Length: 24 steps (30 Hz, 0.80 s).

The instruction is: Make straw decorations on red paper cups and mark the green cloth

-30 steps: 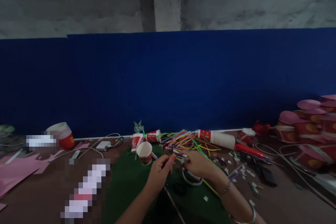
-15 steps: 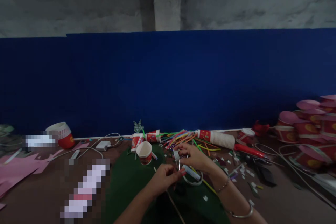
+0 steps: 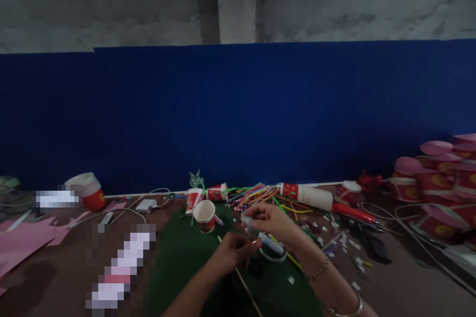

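My right hand (image 3: 273,223) pinches a small, clear, whitish strip (image 3: 246,221), blurred, maybe tape or thin plastic. Just below and left of it, my left hand (image 3: 232,253) has thumb and fingers pressed together; whatever they hold is too small to make out. Under my right hand lie a pale blue tube (image 3: 270,244) and a white ring (image 3: 274,258). A thin stick (image 3: 247,290) runs below my left hand over the dark green mat (image 3: 178,267). Beyond my left hand stands a red paper cup (image 3: 207,225).
Coloured straws (image 3: 256,193) are heaped at the back beside a lying stack of paper cups (image 3: 314,197). Red-handled scissors (image 3: 353,213), a black tool (image 3: 375,247) and paper scraps lie right. Pink-topped cups (image 3: 439,178) pile far right. Cables surround a white adapter (image 3: 146,206).
My right hand has shifted slightly left with the clear strip, which looks more crumpled or blurred now. My left hand stays nearly in place, its fingers turned a little.
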Tool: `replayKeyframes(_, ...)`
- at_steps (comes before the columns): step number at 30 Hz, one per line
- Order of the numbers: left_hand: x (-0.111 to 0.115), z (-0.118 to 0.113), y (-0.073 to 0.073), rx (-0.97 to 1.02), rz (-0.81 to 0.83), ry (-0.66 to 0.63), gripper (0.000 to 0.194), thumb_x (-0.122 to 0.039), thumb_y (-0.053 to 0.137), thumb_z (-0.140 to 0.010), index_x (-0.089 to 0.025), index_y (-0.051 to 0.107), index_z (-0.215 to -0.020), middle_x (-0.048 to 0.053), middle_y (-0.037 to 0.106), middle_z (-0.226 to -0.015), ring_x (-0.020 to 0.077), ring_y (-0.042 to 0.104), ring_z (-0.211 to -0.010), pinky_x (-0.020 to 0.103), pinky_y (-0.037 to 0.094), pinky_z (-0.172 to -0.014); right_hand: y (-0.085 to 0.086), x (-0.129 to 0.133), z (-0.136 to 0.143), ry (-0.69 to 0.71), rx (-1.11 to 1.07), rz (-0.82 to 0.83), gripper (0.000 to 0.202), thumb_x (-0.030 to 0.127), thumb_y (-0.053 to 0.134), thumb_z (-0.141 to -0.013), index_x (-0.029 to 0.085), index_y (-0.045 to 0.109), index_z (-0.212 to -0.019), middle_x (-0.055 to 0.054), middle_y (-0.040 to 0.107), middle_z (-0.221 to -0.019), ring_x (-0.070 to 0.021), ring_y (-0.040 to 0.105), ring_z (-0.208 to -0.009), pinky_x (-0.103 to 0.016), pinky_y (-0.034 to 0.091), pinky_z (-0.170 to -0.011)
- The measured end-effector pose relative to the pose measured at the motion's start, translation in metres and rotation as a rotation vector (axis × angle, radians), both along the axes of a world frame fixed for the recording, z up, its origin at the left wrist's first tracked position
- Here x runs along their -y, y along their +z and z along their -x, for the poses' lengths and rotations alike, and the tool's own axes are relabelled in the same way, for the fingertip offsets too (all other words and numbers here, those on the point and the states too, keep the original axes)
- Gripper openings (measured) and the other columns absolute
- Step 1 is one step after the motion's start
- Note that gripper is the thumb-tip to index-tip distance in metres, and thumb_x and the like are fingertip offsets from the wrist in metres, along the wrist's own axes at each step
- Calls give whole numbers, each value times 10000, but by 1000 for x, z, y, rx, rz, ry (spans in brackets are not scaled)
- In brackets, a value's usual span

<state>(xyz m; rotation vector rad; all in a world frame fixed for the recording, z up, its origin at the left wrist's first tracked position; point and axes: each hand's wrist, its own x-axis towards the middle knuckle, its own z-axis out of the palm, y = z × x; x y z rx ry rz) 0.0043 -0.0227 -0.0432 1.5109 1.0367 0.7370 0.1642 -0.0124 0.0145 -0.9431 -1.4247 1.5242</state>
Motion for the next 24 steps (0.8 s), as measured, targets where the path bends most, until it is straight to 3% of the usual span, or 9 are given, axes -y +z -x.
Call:
replayKeyframes(5,-6,-1,-7,120,-29,112,454,-582,630,-681,-129,604,-669,-56,449,-392,55,364,-331,192,238,-364,0,5,2,0,14,-74,116,207,672,-631,171,588,-704,12,621,-660,-116,559,-589,-263,439,-602)
replayKeyframes(10,-12,2,-11,250,29,253,426,-562,644,-666,-143,566,-681,-32,544,-468,39,350,-310,172,210,-323,-3,5,-1,3,91,-155,185,196,663,-654,182,495,-732,31,556,-688,-109,520,-643,-227,393,-595)
replayKeyframes(14,-19,5,-10,344,100,340,426,-534,709,-595,-134,586,-673,-26,549,-491,31,334,-332,170,172,-326,-5,2,-5,20,315,-239,213,175,651,-642,184,465,-745,38,521,-699,-109,483,-651,-219,366,-585)
replayKeyframes(20,-20,7,-10,436,158,335,295,-399,719,-628,-136,622,-719,-46,525,-511,35,363,-385,156,185,-356,-7,-3,-11,16,460,-268,200,117,602,-635,184,470,-770,41,512,-697,-104,470,-645,-209,351,-584)
replayKeyframes(24,-13,6,-2,489,215,386,252,-371,712,-631,-146,631,-711,-29,566,-552,70,484,-468,158,304,-409,-11,-6,-14,58,469,-277,223,96,598,-624,179,488,-799,35,529,-717,-107,482,-666,-207,356,-596)
